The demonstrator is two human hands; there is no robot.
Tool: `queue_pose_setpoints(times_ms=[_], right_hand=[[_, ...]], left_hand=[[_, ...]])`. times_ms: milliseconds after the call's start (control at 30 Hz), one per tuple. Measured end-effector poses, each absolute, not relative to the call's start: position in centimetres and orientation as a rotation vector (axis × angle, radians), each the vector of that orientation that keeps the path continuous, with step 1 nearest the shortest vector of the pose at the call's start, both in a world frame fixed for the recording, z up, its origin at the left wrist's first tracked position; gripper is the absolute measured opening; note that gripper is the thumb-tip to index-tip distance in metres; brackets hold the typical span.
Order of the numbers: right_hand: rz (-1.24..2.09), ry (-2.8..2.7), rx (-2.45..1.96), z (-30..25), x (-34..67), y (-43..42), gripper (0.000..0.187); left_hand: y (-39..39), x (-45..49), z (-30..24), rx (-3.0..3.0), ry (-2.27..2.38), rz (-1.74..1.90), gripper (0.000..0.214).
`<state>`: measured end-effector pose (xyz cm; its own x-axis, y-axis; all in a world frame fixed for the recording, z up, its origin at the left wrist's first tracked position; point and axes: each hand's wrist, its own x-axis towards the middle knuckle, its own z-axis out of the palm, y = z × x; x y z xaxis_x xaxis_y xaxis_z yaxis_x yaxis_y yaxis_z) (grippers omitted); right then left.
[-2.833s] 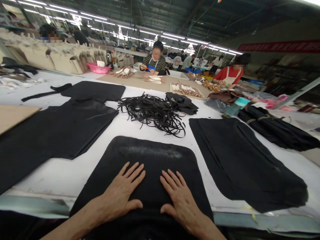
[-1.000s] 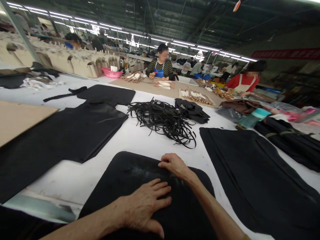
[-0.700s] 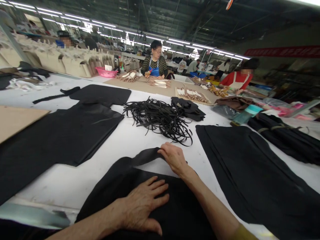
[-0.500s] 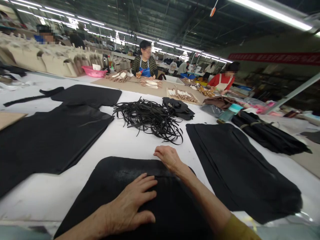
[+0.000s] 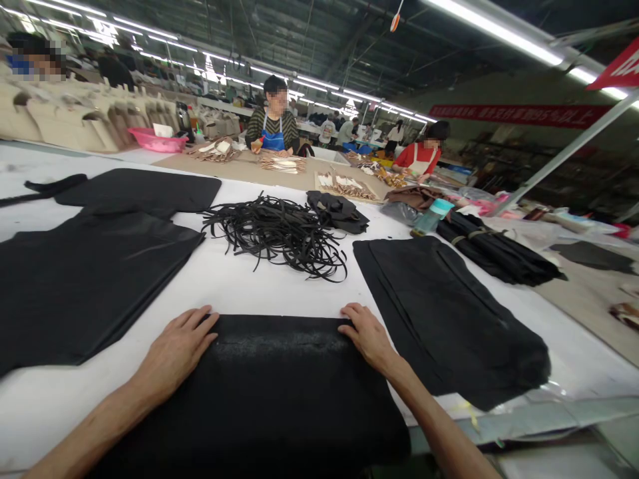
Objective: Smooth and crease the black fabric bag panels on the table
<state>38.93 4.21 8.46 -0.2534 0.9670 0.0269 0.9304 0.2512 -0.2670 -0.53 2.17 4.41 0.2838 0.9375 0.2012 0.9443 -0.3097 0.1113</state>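
A black leather-like panel (image 5: 279,392) lies in front of me, its near part reaching toward the table edge. A dull, whitish scuffed band runs just below its far edge. At the far left corner my left hand (image 5: 182,346) rests with fingers stretched and apart, touching the edge. My right hand (image 5: 368,336) lies over the far right corner, fingers spread and slightly bent, the thumb on the surface. The undersides of both hands are hidden. Beyond the panel sits a tangled heap of thin black strips (image 5: 279,233).
Black pieces (image 5: 90,279) lie at the left, and a stack of black panels (image 5: 449,319) at the right. Farther back are a tied black bundle (image 5: 494,249), a teal-lidded bottle (image 5: 432,217) and a pink basket (image 5: 157,141). Two co-workers (image 5: 273,126) (image 5: 422,153) work across the table.
My left hand has moved from the panel's middle to its far left corner. My right hand has shifted right onto the far right corner. The view has turned slightly right.
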Motion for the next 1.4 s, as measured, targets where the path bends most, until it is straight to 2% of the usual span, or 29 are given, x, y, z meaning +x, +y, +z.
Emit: queue_pose_setpoints(times_ms=[133,267,467,733,933,1133,1267,1400], right_hand=[[0.237,-2.245,-1.835,7.7,38.8,3.9,0.01],[0.255,-2.244,-1.85,8.0,38.8,4.3,0.006],[0.319,-2.293,-1.862,8.6,38.7,4.9,0.01],[0.443,-2.296,-1.873,9.4,38.5,6.2,0.012],[0.315,-2.23,-1.891,9.3,37.6,6.3,0.014],[0.243,-2.276,-1.934,7.6,37.0,5.9,0.019],[0.263,-2.267,-1.952,7.2,36.4,5.6,0.025],[0.407,-2.127,-1.998,7.9,36.8,5.6,0.02]], left_hand=[[1.6,-0.9,3.3,-2.456,-1.793,-0.448,0.046],[2.0,-1.0,3.8,-2.504,-1.824,-0.449,0.044],[3.3,-1.4,5.2,-2.597,-1.984,-0.46,0.04],[4.9,-0.7,8.1,-2.737,-2.206,-0.162,0.021],[5.0,-0.3,8.5,-2.643,-2.213,-0.386,0.016],[4.3,0.6,8.0,-2.512,-2.328,-0.15,0.019],[4.1,1.3,7.9,-2.497,-2.244,-0.151,0.024],[4.8,0.6,8.1,-2.437,-2.483,-0.214,0.024]])
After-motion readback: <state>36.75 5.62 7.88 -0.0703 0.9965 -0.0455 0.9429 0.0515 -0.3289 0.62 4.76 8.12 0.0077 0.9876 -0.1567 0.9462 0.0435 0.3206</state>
